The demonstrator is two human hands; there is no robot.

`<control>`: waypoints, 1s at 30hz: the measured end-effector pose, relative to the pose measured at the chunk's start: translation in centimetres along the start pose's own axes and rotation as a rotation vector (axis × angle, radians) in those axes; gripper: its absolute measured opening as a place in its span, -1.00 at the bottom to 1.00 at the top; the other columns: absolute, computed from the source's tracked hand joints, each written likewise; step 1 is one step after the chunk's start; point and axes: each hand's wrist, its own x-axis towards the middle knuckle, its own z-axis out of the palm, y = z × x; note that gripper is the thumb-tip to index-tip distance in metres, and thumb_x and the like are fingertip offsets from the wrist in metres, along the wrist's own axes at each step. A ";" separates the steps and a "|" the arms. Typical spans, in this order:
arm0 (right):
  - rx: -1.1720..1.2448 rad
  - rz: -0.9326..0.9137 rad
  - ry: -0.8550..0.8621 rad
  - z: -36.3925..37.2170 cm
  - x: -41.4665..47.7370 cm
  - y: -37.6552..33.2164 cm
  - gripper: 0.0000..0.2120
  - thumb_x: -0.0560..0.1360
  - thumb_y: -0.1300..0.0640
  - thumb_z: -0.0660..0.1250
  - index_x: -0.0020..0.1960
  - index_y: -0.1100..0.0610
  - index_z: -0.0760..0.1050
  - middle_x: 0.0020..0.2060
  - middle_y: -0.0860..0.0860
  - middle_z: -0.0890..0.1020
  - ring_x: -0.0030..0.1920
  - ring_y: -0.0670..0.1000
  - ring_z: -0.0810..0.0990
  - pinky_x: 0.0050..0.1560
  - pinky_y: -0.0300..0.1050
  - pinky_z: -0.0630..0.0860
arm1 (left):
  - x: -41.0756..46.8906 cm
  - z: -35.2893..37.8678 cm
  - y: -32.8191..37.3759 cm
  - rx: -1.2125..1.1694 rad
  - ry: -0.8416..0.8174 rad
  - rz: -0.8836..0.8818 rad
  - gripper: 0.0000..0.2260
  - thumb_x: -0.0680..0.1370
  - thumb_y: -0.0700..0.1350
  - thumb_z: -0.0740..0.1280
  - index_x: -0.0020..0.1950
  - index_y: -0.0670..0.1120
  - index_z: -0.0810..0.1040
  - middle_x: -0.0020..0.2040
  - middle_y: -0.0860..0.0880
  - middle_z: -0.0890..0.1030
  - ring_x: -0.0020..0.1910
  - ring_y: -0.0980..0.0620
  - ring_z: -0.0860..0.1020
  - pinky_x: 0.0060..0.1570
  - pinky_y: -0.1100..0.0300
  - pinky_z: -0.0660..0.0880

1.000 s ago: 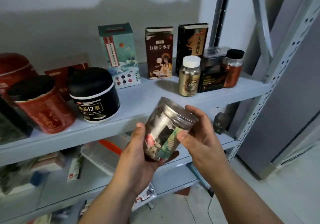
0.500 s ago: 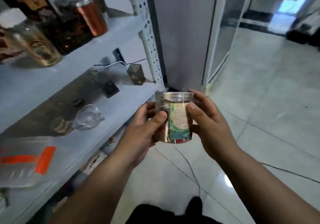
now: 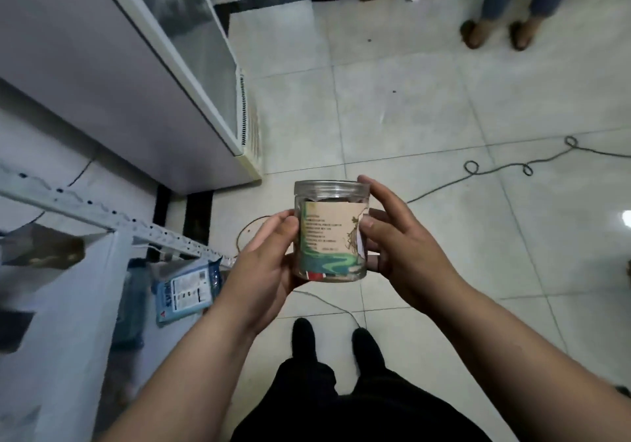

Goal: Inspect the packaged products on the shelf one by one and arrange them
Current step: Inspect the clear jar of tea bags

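A clear plastic jar (image 3: 330, 233) with a see-through screw lid and a beige and green printed label stands upright in front of me, over the tiled floor. My left hand (image 3: 269, 257) grips its left side, thumb on the front and fingers behind. My right hand (image 3: 396, 240) holds the right side, fingers curled round the lid edge and the label. The label's text side faces me. The shelf's upper products are out of view.
The grey metal shelf (image 3: 102, 216) is at the lower left, with a blue pouch (image 3: 186, 289) and dark packets on it. A glass-door cabinet (image 3: 191, 59) stands beyond it. Cables (image 3: 495, 168) trail across the floor. Another person's feet (image 3: 495, 31) are at the top right.
My view has swung away from the shelf, right and down to the floor. The jar went from tilted to upright and has been turned so its label faces me; both hands keep hold.
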 end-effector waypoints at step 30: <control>0.218 -0.373 1.159 -14.6 -31.5 2.4 -0.56 0.67 0.16 0.27 0.32 -0.37 0.41 0.22 0.00 0.65 0.15 0.01 0.68 -0.06 -0.06 0.65 | -6.8 30.7 -12.3 0.703 -1.018 -0.278 -0.74 0.70 -0.13 0.15 0.27 -0.12 0.58 0.06 -0.15 0.67 0.03 -0.23 0.62 -0.06 -0.10 0.54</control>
